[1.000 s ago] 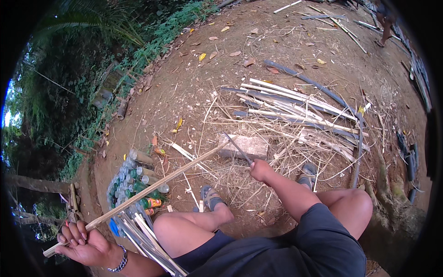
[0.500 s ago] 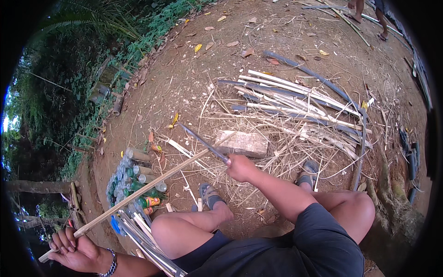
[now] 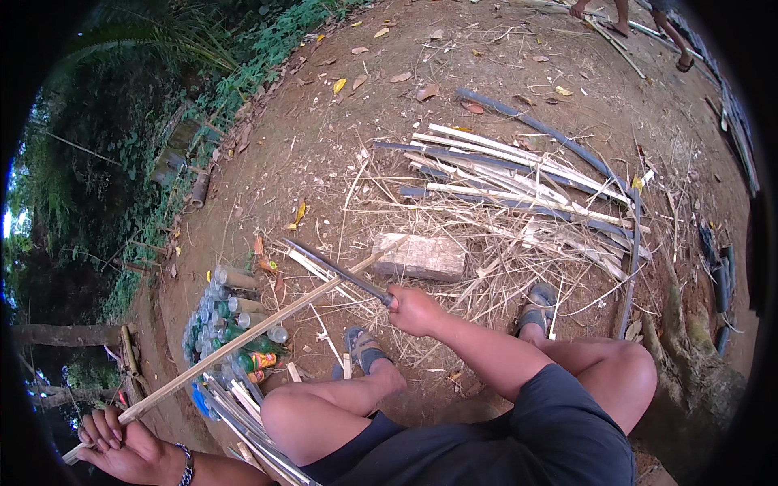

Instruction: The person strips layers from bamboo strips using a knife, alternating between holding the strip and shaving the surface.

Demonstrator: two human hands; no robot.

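Hands [image 3: 415, 311] hold knife [image 3: 340, 270] and strip [image 3: 235, 347] near bottles [image 3: 247, 305], contents unclear.

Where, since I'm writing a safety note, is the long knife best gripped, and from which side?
The knife is probably best taken by its handle end, coming from the lower right: its long blade points up and left, across the pale strip, so this end lies away from the blade. The right hand is wrapped around that end, hiding most of the handle.
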